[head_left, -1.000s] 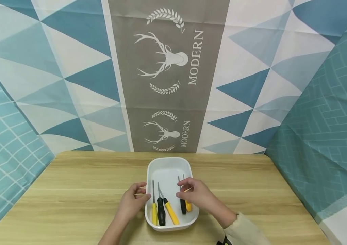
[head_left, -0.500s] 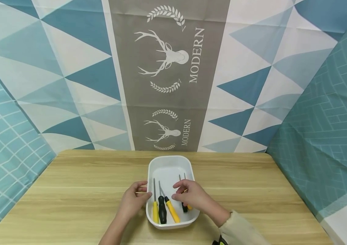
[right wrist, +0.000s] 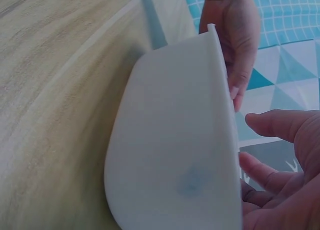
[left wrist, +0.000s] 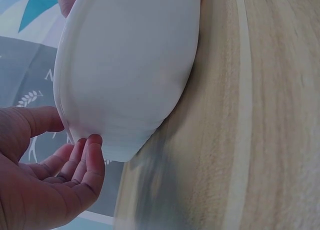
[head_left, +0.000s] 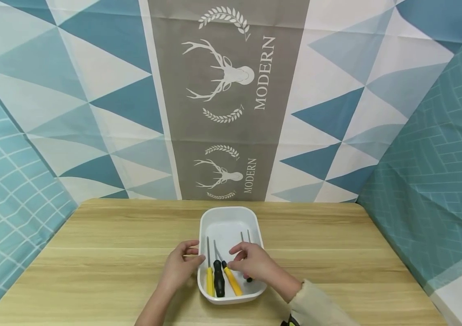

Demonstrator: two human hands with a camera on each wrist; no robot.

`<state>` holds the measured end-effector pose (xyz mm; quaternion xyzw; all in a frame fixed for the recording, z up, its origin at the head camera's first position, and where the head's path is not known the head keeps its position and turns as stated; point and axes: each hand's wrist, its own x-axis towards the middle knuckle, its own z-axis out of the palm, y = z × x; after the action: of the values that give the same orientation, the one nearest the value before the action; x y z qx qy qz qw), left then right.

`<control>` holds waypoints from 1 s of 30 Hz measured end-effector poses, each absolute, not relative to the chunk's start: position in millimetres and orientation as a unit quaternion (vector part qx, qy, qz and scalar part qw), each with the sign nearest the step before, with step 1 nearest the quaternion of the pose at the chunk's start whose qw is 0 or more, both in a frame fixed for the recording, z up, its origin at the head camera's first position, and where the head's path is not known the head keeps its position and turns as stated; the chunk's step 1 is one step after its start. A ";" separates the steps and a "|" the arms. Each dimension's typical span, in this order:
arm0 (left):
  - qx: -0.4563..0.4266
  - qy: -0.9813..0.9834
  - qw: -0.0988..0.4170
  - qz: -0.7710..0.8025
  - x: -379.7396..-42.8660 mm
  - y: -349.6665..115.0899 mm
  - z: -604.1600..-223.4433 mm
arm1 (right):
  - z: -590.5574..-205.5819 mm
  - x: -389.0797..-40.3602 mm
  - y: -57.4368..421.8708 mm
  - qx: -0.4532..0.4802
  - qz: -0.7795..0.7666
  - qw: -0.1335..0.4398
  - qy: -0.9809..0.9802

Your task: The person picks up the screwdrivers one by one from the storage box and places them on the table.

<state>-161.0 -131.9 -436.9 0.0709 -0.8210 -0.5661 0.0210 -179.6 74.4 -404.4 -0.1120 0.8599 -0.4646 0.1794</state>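
Note:
A white plastic tray (head_left: 231,226) holds several screwdrivers on the wooden table. My left hand (head_left: 179,267) grips its left rim, thumb over the edge; in the left wrist view the fingertips (left wrist: 93,140) press the outer wall. Along the left lie a yellow-handled screwdriver (head_left: 209,281), a black-handled one (head_left: 218,280) and a slanted yellow one with a black collar (head_left: 233,281). My right hand (head_left: 255,262) hovers inside the right part, thumb tip close by the slanted screwdriver's collar. In the right wrist view its thumb and forefinger are apart. Beneath it, two further screwdrivers are mostly hidden, their shafts (head_left: 242,237) showing.
The light wood table (head_left: 125,244) reaches back to a wall covering (head_left: 218,113) with grey and blue patterns. Teal tile-patterned cloth (head_left: 430,190) hangs at the right side. A pale sleeve (head_left: 316,303) covers my right forearm.
My right hand has moved left, from above the right-hand screwdrivers toward the slanted yellow one. The left hand stays at the tray's rim. The head view has shifted slightly.

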 end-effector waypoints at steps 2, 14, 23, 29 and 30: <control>0.069 -0.821 0.021 -0.567 -161.1 -131.5 -437.3 | -407.1 -179.9 72.9 -0.111 -0.460 0.177 0.863; 0.066 -0.812 0.019 -0.579 -161.3 -130.9 -437.3 | -422.2 -181.0 65.1 -0.121 -0.421 0.156 0.886; 0.075 -0.808 0.017 -0.584 -162.3 -130.6 -435.8 | -422.6 -180.0 58.4 -0.115 -0.400 0.160 0.895; 0.076 -0.794 0.013 -0.603 -160.6 -130.8 -434.1 | -422.3 -177.6 56.3 -0.127 -0.383 0.149 0.903; 0.077 -0.790 0.012 -0.608 -161.2 -130.4 -434.8 | -422.7 -177.5 55.9 -0.129 -0.378 0.147 0.905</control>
<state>-161.2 -130.4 -434.8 0.0774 -0.7899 -0.6082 0.0117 -177.5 55.9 -422.7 -0.1289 0.9049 -0.3779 0.1472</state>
